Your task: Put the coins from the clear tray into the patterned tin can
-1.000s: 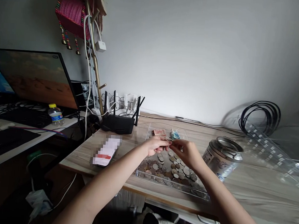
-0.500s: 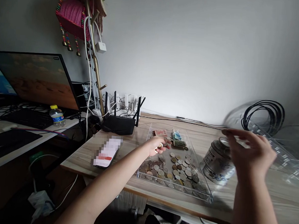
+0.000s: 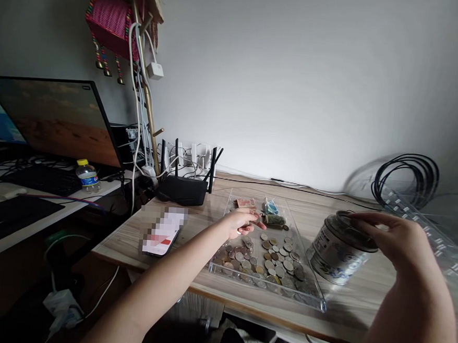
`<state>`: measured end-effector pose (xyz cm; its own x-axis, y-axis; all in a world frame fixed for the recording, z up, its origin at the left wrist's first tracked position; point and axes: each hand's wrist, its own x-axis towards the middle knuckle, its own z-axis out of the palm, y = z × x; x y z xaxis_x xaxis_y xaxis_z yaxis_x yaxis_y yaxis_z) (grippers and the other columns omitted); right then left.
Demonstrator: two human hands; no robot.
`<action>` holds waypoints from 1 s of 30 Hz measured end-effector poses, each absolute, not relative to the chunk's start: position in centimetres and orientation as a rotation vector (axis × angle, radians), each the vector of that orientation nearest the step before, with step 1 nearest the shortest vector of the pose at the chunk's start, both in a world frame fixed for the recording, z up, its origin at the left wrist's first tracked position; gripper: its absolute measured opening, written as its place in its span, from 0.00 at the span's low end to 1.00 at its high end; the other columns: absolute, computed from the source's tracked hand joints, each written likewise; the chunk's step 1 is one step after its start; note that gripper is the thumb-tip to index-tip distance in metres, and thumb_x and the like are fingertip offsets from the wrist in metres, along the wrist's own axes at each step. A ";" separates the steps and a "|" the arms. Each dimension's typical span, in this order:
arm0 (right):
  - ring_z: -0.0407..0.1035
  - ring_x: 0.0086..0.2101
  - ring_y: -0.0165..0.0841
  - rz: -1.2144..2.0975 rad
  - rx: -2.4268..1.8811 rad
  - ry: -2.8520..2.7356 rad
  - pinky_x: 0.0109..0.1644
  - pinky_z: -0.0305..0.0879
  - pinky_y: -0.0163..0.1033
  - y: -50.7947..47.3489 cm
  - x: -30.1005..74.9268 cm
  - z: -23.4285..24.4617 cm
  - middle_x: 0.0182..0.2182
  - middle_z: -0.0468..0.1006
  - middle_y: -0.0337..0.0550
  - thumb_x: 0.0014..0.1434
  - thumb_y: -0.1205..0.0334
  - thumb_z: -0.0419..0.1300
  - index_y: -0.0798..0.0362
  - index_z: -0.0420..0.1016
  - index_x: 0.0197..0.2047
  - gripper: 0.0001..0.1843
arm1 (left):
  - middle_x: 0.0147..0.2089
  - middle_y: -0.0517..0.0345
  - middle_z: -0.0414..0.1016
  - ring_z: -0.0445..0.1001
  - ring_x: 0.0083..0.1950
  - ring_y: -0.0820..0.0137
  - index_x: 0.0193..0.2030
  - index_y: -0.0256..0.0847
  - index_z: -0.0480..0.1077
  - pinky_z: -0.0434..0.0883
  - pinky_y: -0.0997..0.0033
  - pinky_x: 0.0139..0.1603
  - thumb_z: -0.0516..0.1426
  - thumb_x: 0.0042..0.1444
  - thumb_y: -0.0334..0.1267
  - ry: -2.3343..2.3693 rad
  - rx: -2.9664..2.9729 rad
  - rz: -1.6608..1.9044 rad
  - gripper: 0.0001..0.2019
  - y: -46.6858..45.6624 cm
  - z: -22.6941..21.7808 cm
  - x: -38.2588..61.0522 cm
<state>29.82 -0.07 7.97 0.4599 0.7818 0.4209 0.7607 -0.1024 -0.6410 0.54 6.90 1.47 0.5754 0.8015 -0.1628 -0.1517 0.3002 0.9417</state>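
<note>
A clear plastic tray [image 3: 314, 302] lies on the wooden desk, strewn with several coins [image 3: 274, 255] and some folded banknotes [image 3: 273, 219] at its far end. My left hand [image 3: 243, 222] hovers over the tray's far left part, fingers curled and pinched together near the coins; what they hold I cannot make out. My right hand [image 3: 392, 238] reaches over the open top of a round metal tin [image 3: 335, 252] that stands just right of the tray, fingers bent at its rim.
A phone [image 3: 164, 232] lies left of the tray, a black router [image 3: 183, 186] behind it. A coil of black cable [image 3: 407, 178] and clear plastic trays [image 3: 436, 238] sit at the right. A monitor [image 3: 48, 119], keyboard and water bottle [image 3: 87, 176] occupy the left desk.
My right hand left the tray, swung right and came down onto the tin's rim. My left hand stayed over the tray's far left.
</note>
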 end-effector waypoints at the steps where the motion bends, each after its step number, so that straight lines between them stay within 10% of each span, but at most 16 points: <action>1: 0.67 0.27 0.34 0.029 -1.841 -1.312 0.30 0.58 0.37 0.0 29.6 8.0 0.23 0.75 0.38 0.35 0.54 0.60 0.50 0.77 0.31 0.17 | 0.29 0.49 0.71 0.52 0.15 0.84 0.33 0.34 0.59 0.39 0.81 0.14 0.49 0.51 0.28 0.710 1.095 0.706 0.02 7.0 1.3 0.5; 9: 0.68 0.30 0.35 0.077 -1.791 -1.436 0.31 0.59 0.36 -0.1 29.1 8.3 0.26 0.76 0.40 0.38 0.49 0.59 0.51 0.76 0.32 0.19 | 0.30 0.49 0.72 0.53 0.14 0.85 0.30 0.35 0.57 0.39 0.80 0.14 0.51 0.51 0.31 0.659 1.105 0.702 0.03 7.2 1.0 0.4; 18: 0.66 0.29 0.29 -0.622 -1.111 -1.463 0.37 0.62 0.35 -1.3 23.5 8.2 0.27 0.74 0.43 0.46 0.64 0.57 0.56 0.74 0.32 0.09 | 0.25 0.53 0.72 0.50 0.13 0.86 0.29 0.35 0.61 0.37 0.79 0.14 0.57 0.46 0.37 0.630 1.193 0.638 0.09 6.6 1.5 0.5; 30: 0.66 0.26 0.26 -0.137 -1.190 -2.330 0.28 0.60 0.31 0.4 17.1 4.9 0.29 0.73 0.38 0.53 0.61 0.51 0.45 0.69 0.43 0.14 | 0.20 0.61 0.64 0.49 0.13 0.87 0.31 0.32 0.66 0.38 0.81 0.14 0.58 0.45 0.39 0.665 1.190 0.618 0.11 6.4 1.6 0.3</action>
<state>17.06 0.37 4.90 -0.4820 0.7280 0.4876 0.7802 0.6098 -0.1393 0.35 6.40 1.64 0.6594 0.7388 -0.1391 -0.0849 0.2571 0.9627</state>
